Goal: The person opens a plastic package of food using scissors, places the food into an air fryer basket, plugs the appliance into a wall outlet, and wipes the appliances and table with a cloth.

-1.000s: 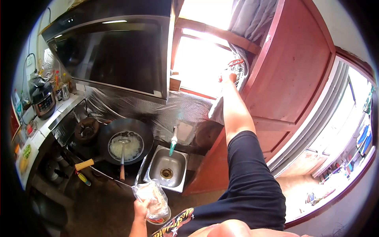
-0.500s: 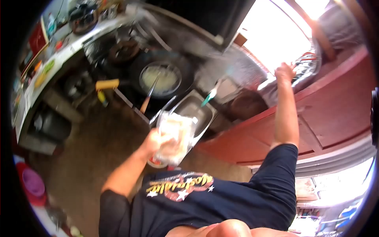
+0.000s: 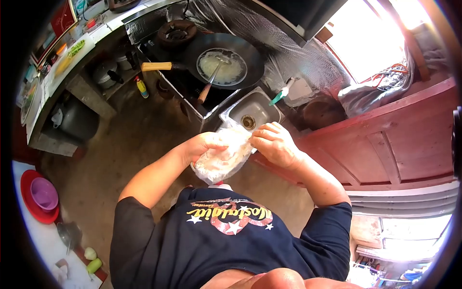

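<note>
A clear, crinkled plastic bag filled with pale, lumpy contents (image 3: 222, 163) was held in front of the chest, and in the view its upper end overlapped the near side of a square silver metal sink (image 3: 263, 111). The bag's left side was gripped by the left hand (image 3: 207, 146), its fingers bent and its thumb laid over the plastic. The bag's upper right edge was pinched by the right hand (image 3: 275, 144), whose fingers were curled in tightly; exactly how much plastic was caught between them could not be told.

The bag was judged to be light to moderate in weight, soft and floppy, with contents apt to shift and sag. The thin film was thought likely to be slippery if wet and easily torn if pulled hard. Support from beneath the full part was judged safest, with the loose upper plastic best taken between thumb and fingertips.

No print could be made out on the bag. "Nostalgia" could be read in yellow lettering, upside down in the view, among white stars on the black cotton T-shirt (image 3: 231, 248); a smaller word beside it could not be read with certainty. The label on a small yellow bottle with a red cap (image 3: 142, 88) was too small to be read.
</note>
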`<state>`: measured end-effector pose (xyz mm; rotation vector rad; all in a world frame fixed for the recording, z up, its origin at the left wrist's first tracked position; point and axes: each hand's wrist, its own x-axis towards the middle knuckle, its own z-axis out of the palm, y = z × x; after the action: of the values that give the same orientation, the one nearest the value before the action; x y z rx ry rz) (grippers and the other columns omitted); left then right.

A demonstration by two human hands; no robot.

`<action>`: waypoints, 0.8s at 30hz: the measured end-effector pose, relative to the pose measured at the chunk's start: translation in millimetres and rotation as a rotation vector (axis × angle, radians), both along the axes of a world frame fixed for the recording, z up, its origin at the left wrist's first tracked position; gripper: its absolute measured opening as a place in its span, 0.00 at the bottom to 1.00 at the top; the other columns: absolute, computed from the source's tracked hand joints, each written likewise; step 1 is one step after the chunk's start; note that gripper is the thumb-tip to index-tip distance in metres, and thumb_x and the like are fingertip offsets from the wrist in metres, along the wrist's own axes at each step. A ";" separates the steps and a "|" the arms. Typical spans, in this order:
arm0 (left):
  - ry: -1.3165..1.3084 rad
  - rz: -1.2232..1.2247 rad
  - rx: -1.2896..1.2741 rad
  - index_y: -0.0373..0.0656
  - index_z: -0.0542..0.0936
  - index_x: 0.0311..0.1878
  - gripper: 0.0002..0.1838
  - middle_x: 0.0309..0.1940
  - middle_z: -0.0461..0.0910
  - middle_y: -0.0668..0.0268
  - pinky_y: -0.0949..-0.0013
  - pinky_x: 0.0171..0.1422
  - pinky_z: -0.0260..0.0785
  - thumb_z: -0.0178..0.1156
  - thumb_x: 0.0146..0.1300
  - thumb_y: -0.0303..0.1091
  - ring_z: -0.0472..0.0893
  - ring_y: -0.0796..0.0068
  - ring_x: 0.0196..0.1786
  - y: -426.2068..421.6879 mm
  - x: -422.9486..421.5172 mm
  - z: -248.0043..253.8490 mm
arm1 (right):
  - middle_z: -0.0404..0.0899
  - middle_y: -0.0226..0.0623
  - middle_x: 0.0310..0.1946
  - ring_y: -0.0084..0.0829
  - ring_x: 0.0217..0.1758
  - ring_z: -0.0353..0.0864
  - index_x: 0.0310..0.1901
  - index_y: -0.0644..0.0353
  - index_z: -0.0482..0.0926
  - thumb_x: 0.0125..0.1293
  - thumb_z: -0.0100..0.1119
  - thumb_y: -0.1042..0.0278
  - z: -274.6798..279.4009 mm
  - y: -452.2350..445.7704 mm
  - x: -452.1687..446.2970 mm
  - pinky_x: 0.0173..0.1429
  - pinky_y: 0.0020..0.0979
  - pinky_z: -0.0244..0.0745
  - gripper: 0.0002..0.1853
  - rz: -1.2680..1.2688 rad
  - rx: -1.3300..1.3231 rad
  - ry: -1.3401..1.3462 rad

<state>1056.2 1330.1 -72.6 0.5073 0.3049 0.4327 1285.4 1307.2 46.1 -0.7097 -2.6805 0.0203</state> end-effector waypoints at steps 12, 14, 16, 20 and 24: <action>0.710 -0.125 1.275 0.41 0.80 0.40 0.17 0.26 0.80 0.63 0.71 0.41 0.69 0.63 0.51 0.42 0.78 0.76 0.33 -21.9 -4.2 59.8 | 0.77 0.48 0.28 0.45 0.34 0.78 0.36 0.62 0.77 0.61 0.51 0.63 -9.2 -26.3 -11.3 0.38 0.38 0.71 0.11 -0.388 -0.799 -0.031; 0.588 0.013 1.170 0.40 0.80 0.38 0.13 0.28 0.80 0.61 0.69 0.41 0.69 0.60 0.54 0.38 0.79 0.67 0.33 -25.1 10.2 51.0 | 0.77 0.48 0.28 0.45 0.34 0.78 0.36 0.62 0.77 0.61 0.51 0.63 -7.7 -26.7 -12.3 0.38 0.38 0.70 0.11 -0.381 -0.855 -0.070; 0.494 0.204 1.152 0.37 0.80 0.35 0.09 0.27 0.76 0.62 0.67 0.36 0.68 0.60 0.53 0.32 0.77 0.69 0.31 -29.7 27.3 40.1 | 0.75 0.47 0.26 0.44 0.33 0.77 0.35 0.62 0.76 0.61 0.51 0.63 -19.7 -21.9 -3.0 0.37 0.38 0.69 0.11 -0.338 -0.829 -0.038; 0.518 0.432 1.381 0.37 0.78 0.31 0.06 0.24 0.73 0.59 0.65 0.33 0.66 0.59 0.53 0.30 0.75 0.64 0.29 -35.1 54.7 22.8 | 0.74 0.44 0.23 0.44 0.31 0.76 0.29 0.61 0.75 0.58 0.52 0.64 -35.0 -20.5 11.6 0.35 0.39 0.70 0.09 -0.220 -0.560 0.089; 0.653 0.504 1.471 0.37 0.75 0.27 0.06 0.24 0.71 0.57 0.66 0.32 0.65 0.59 0.53 0.30 0.73 0.58 0.28 -36.9 75.6 21.5 | 0.74 0.41 0.22 0.45 0.28 0.75 0.23 0.60 0.74 0.54 0.53 0.66 -50.9 -14.5 25.5 0.33 0.39 0.71 0.08 -0.215 -0.414 0.097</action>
<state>1131.7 1293.2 -51.0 2.0557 0.7355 0.9607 1310.9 1292.7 -4.8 -1.0858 -2.5142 0.5513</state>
